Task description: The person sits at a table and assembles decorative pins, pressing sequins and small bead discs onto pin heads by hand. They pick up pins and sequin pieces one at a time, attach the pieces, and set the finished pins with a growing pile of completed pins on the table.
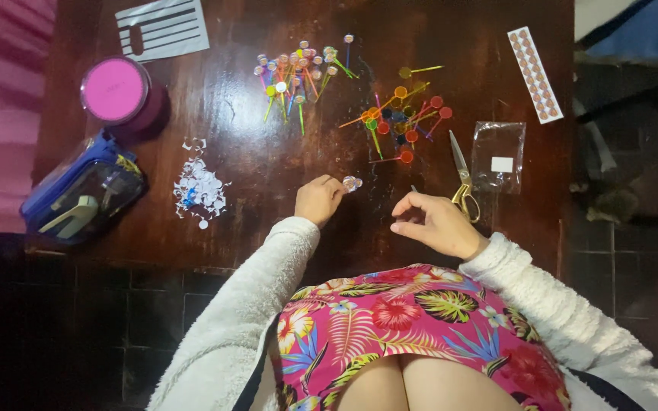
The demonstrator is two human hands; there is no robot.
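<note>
Bare wood lies open between my left hand (318, 199) and the paper scraps (200, 188). Ahead, picks (399, 118) crowd the way; scissors (462, 179) lie just beside my right hand (436, 223).

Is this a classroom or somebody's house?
Probably a home craft spot. A dark wooden table stands on a tiled floor, with colourful plastic picks, scissors and paper scraps spread out. The left hand pinches one small round piece.
</note>
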